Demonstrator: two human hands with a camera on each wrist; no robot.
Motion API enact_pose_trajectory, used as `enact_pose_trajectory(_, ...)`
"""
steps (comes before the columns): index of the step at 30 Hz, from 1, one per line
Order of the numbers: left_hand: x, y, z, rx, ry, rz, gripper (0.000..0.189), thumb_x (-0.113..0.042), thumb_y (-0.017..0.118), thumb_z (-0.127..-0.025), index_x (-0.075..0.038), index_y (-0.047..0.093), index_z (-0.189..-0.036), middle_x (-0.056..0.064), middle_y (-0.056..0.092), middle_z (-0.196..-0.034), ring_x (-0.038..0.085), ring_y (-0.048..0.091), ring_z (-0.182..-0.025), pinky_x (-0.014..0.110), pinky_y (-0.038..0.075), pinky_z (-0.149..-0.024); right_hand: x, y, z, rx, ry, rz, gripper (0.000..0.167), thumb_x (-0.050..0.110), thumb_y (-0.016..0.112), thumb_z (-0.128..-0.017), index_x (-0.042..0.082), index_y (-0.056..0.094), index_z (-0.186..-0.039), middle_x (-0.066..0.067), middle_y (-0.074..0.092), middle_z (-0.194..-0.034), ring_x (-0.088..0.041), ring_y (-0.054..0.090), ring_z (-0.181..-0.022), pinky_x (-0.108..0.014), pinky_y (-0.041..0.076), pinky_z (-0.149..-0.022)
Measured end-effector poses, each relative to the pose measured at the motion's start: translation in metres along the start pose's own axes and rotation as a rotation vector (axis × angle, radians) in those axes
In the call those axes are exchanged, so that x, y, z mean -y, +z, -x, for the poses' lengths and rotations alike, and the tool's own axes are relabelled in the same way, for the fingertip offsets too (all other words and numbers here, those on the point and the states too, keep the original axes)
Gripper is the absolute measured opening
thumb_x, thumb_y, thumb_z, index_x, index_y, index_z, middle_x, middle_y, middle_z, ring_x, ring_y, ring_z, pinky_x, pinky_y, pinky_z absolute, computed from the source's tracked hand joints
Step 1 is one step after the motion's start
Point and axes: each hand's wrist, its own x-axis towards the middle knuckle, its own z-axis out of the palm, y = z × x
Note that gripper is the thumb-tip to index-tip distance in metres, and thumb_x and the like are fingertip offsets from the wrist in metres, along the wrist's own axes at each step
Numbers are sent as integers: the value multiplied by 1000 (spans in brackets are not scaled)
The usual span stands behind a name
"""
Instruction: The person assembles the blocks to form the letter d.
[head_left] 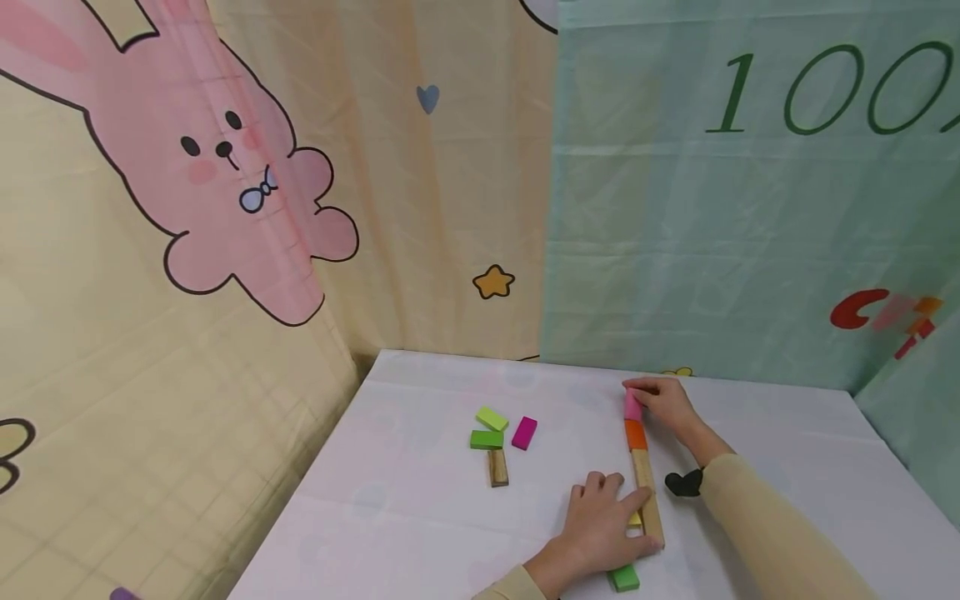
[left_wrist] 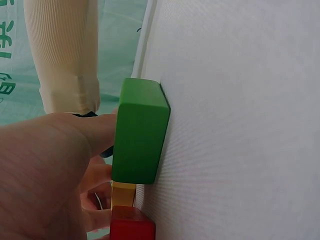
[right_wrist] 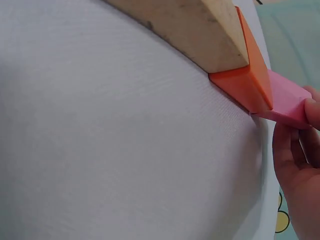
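Three green blocks (head_left: 487, 440), two pink (head_left: 633, 405), single orange (head_left: 635, 434), yellow (head_left: 634, 520), red (left_wrist: 132, 228); at least two wooden (head_left: 498, 468).

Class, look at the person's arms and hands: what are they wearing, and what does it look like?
The left sleeve and right sleeve are cream; the left wrist view shows fine ribbing on the right one. The left hand and right hand wear no gloves. A black item with a rounded end sits at the right sleeve's end; its exact kind is unclear.
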Motion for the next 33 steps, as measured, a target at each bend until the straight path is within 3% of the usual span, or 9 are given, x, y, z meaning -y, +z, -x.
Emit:
enact_pose_trajectory(12, -1, 2, 0, 32, -8, 9, 65, -73, 58, -87, -54, 40, -147, -9, 45, -140, 14, 38, -117, 38, 38, -88, -14, 6, 1, 9, 10, -28, 32, 15, 52, -106, 2, 65, -133, -20, 62, -132, -33, 57, -116, -50, 47, -100)
enact_pose_trajectory(19, -1, 4, -2, 19, -4, 6, 66, -74, 58, -86, -54, 40, -147, -10, 44, -140, 14, 37, -118, 38, 37, -88, -16, 8, 0, 1, -9, -25, 32, 13, 53, -106, 2, 64, -133, -22, 60, -134, -35, 56, -117, -51, 46, -101)
enact_pose_trajectory(26, -1, 3, -3, 37, -17, 12, 66, -74, 58, -86, -56, 38, -147, -11, 44, -141, 14, 37, -117, 38, 38, -89, -17, 11, -1, 25, 33, -34, 35, 14, 54, -106, 3, 61, -138, -23, 55, -140, -38, 52, -122, -52, 43, -104)
enact_pose_trajectory(33, 1, 4, -4, 45, -26, 32, 67, -74, 58, -86, -56, 38, -147, -10, 43, -143, 14, 37, -120, 38, 39, -90, -15, 12, -1, 59, 18, 88, 35, 15, 59, -103, 5, 63, -136, -24, 55, -137, -38, 52, -117, -51, 47, -100)
